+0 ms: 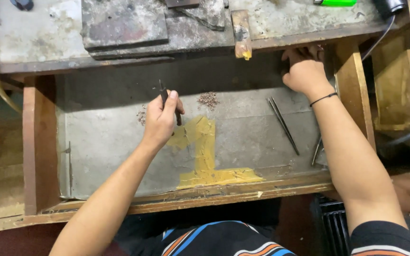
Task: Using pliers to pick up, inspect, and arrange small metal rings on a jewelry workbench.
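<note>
My left hand (161,121) grips a thin dark metal tool (163,94) whose tip points up toward the back of a grey metal-lined drawer (105,142). Small piles of brownish metal filings (208,99) lie just right of the tool, and a smaller pile (142,115) lies to its left. My right hand (304,71) reaches under the bench top at the drawer's back right corner, fingers curled into the shadow; whether it holds anything is hidden. Long dark tweezers (283,124) lie on the drawer floor below that hand.
Yellow tape patches (205,156) cover the drawer floor. Worn stone slabs (122,23) sit on the bench top above, with a green lighter (335,3) and a black cable (380,35) at the right. Wooden drawer walls (39,147) frame the sides.
</note>
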